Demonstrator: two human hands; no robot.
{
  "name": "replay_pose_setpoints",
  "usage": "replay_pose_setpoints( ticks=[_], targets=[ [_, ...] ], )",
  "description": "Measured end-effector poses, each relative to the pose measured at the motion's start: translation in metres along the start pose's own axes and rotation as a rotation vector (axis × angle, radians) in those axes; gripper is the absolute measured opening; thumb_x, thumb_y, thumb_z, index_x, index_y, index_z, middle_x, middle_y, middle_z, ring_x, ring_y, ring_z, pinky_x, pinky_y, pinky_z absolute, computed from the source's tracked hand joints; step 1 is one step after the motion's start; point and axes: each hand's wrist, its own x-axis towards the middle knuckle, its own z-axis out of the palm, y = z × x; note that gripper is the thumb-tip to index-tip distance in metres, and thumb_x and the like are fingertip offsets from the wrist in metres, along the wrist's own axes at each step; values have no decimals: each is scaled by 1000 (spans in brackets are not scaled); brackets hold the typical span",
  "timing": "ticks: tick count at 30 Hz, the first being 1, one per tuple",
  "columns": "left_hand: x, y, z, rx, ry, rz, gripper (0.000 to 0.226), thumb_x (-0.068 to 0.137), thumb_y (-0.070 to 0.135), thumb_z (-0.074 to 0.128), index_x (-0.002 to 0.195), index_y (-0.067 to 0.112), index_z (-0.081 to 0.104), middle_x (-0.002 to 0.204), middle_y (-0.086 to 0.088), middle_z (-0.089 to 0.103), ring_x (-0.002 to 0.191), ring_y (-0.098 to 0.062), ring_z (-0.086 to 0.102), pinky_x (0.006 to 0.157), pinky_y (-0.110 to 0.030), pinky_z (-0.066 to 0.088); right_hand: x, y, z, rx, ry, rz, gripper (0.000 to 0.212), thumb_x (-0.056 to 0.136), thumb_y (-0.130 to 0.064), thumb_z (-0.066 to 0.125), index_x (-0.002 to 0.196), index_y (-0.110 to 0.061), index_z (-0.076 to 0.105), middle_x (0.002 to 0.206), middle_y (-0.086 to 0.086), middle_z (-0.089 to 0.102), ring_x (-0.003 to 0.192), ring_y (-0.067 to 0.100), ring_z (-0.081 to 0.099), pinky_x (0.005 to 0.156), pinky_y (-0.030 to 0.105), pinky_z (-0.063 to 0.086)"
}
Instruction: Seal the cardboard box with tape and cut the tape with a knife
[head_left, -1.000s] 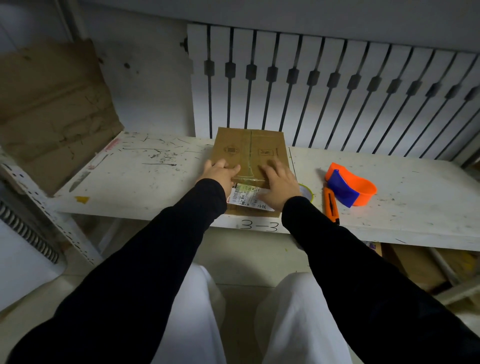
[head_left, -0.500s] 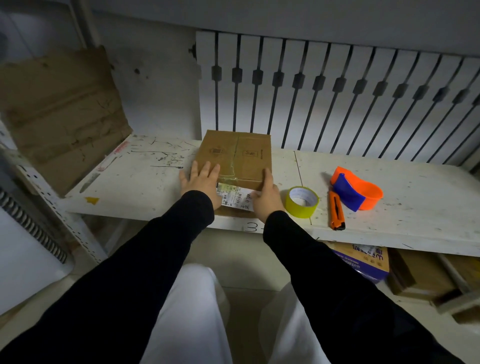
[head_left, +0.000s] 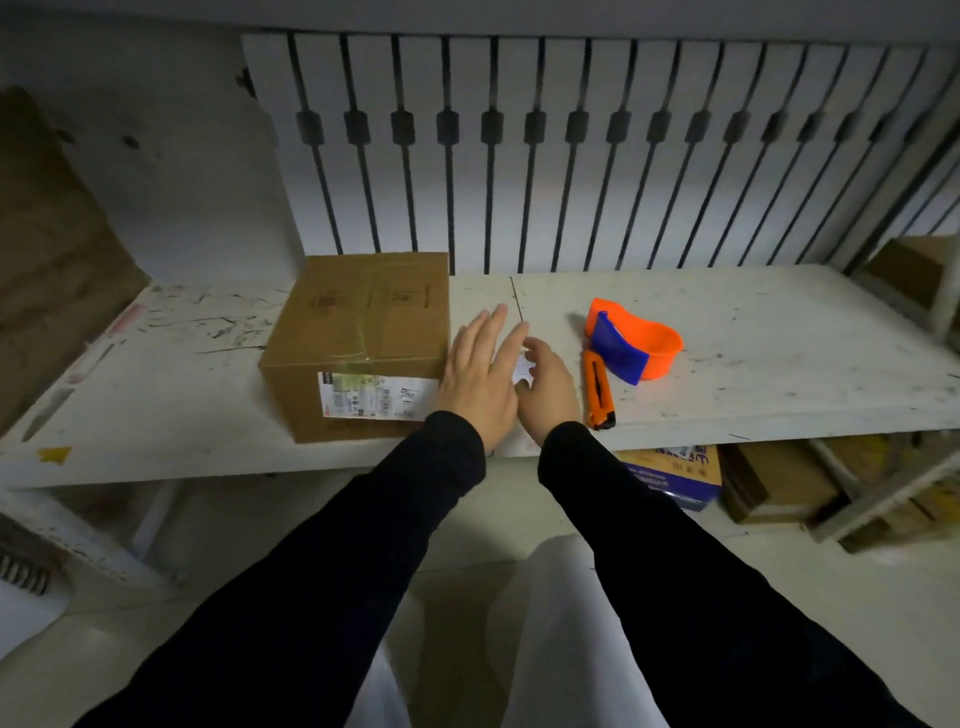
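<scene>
The orange knife (head_left: 598, 393) is laid near-to-far, right of the cardboard box (head_left: 363, 343). The left hand (head_left: 480, 379) is spread flat; the right hand (head_left: 545, 395) is loosely curled, its grip unclear.

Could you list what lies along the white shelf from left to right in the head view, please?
Cardboard box → left hand → right hand → orange knife → orange and blue tape dispenser. The two hands sit close together, with something pale between them that I cannot identify.
</scene>
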Motion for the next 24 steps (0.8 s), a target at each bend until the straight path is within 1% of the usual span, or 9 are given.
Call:
replay_pose_setpoints(
  ticks=[3, 6, 9, 12, 15, 17, 19, 21, 24],
  targets=[
    [12, 7, 22, -9, -106, 8, 61, 93, 11, 43, 149, 15, 20, 159, -4, 14, 147, -20, 10, 121, -33, 9, 6, 19, -14, -41, 32, 17, 42, 90, -5, 47, 131, -11, 46, 132, 11, 55, 121, 24, 53, 101, 32, 43],
    [20, 10, 42, 10, -171, -23, 63, 91, 12, 46, 148, 13, 20, 157, -6, 21, 145, -22, 16, 122, -35, 11, 14, 36, -23, -52, 74, 31, 42, 88, -1, 45, 128, -10, 50, 129, 12, 55, 123, 26, 50, 100, 34, 41],
    [27, 12, 60, 18, -232, -93, 65, 90, 16, 50, 148, 13, 21, 156, -8, 20, 145, -25, 15, 120, -36, 13, 24, 52, -27, -42, 85, 48, 48, 84, 1, 48, 130, -11, 49, 136, 14, 50, 131, 27, 43, 106, 39, 40],
    [33, 15, 75, -7, -246, -142, 63, 88, 20, 55, 144, 10, 28, 152, -10, 28, 141, -27, 21, 118, -35, 15, 34, 63, -30, -81, 69, 58, 50, 83, 1, 48, 131, -11, 46, 142, 13, 44, 133, 27, 41, 107, 38, 38],
    [42, 17, 84, 49, -300, -165, 60, 89, 23, 55, 142, 11, 32, 148, -10, 36, 139, -26, 27, 119, -37, 8, 44, 69, -33, -146, 24, 77, 53, 85, 1, 46, 136, -12, 41, 147, 11, 39, 135, 27, 39, 108, 37, 35],
    [49, 17, 90, 101, -313, -175, 51, 89, 22, 53, 137, 13, 41, 139, -8, 48, 134, -25, 38, 120, -41, 2, 50, 71, -32, -160, -27, 90, 58, 85, 0, 46, 140, -13, 36, 150, 10, 35, 139, 26, 34, 109, 38, 34],
    [53, 15, 94, 113, -294, -182, 35, 90, 19, 50, 124, 15, 54, 122, -5, 62, 121, -25, 51, 120, -43, -2, 55, 72, -30, -169, -77, 99, 64, 84, -1, 48, 144, -14, 30, 152, 11, 32, 143, 24, 25, 113, 39, 31],
    [54, 14, 97, 120, -283, -192, 25, 91, 17, 45, 112, 15, 60, 108, -4, 67, 110, -25, 57, 119, -43, -4, 60, 72, -27, -198, -132, 103, 69, 83, -1, 49, 146, -15, 25, 151, 14, 32, 145, 25, 20, 116, 39, 29],
    [54, 11, 99, 116, -265, -188, 25, 94, 18, 42, 109, 15, 61, 104, -3, 68, 106, -24, 59, 119, -42, -3, 64, 70, -27, -229, -200, 126, 69, 84, -1, 49, 147, -15, 22, 144, 18, 41, 138, 29, 33, 112, 38, 34]
  ],
)
